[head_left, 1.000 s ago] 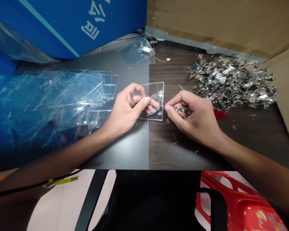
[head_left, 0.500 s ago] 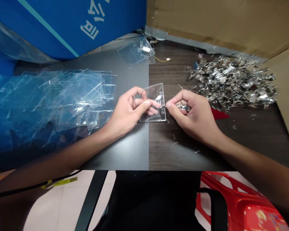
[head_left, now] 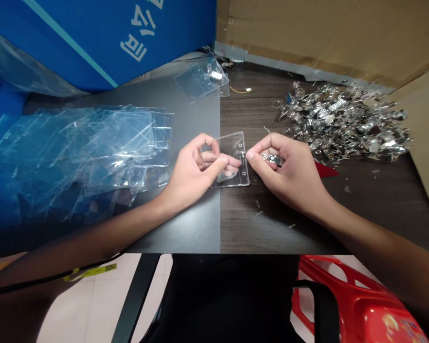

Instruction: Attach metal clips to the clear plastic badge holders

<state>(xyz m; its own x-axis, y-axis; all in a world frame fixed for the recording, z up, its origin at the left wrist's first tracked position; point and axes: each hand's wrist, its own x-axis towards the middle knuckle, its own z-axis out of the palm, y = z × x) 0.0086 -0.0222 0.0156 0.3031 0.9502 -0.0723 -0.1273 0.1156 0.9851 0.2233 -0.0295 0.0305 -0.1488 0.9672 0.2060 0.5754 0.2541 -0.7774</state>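
Observation:
Between my hands is a clear plastic badge holder, its slotted edge facing right. My left hand is closed on it, thumb on top and fingers seen through the plastic. My right hand pinches a small metal badge clip at the slot; part of the clip and its snap strap shows in the curl of the fingers. Whether the clip passes through the slot is too small to tell. A pile of clear badge holders lies to the left, and a heap of metal clips to the right.
A blue box stands at the back left, a cardboard box at the back right. A few holders lie between them. A red piece sits beside my right hand. Below the table edge is a red stool.
The badge holder has tilted and shifted slightly down and right, its slot now close against my right fingertips. My left hand has edged right; my right hand has barely moved.

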